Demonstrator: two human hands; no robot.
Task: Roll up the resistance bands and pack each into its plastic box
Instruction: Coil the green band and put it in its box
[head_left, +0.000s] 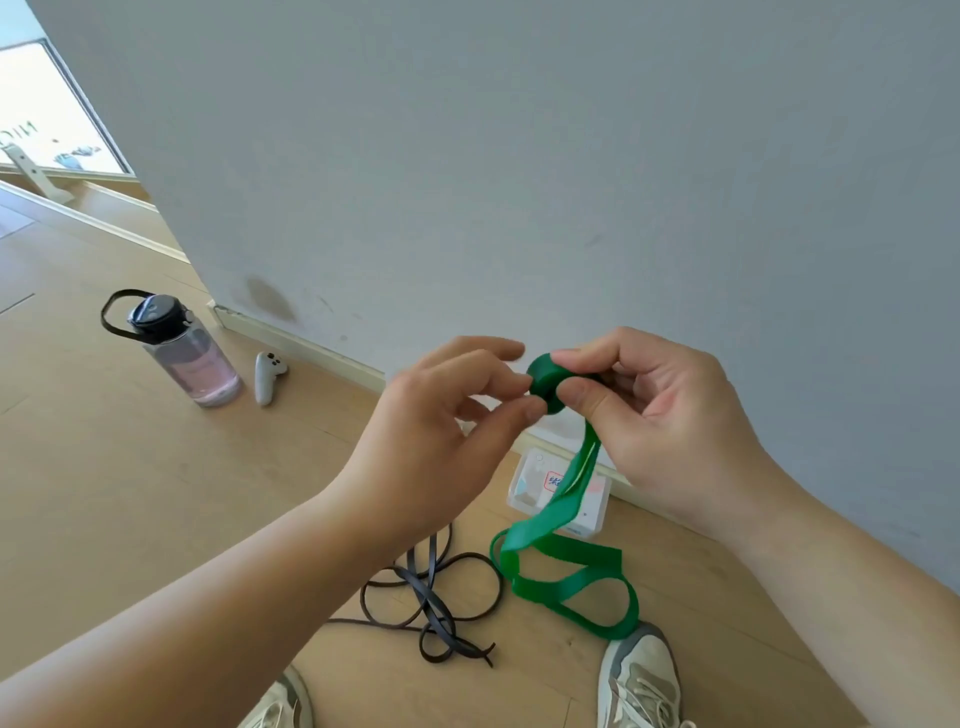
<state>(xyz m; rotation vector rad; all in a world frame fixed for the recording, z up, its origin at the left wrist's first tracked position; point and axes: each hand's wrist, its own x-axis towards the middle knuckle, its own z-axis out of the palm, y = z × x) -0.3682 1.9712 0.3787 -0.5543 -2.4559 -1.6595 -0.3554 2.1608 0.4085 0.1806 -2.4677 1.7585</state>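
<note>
Green band (543, 384) roll pinched between both hands (670, 415).

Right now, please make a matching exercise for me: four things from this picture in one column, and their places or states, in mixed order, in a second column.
Column 1
1. green band
2. black band
3. water bottle
4. plastic box

Column 2
A. stands upright on the floor, far left
B. lies loose and tangled near the shoes
C. partly rolled, pinched by the left hand and right hand
D. lies at the foot of the wall, behind a hanging strip

Pairs: 1-C, 2-B, 3-A, 4-D
</note>
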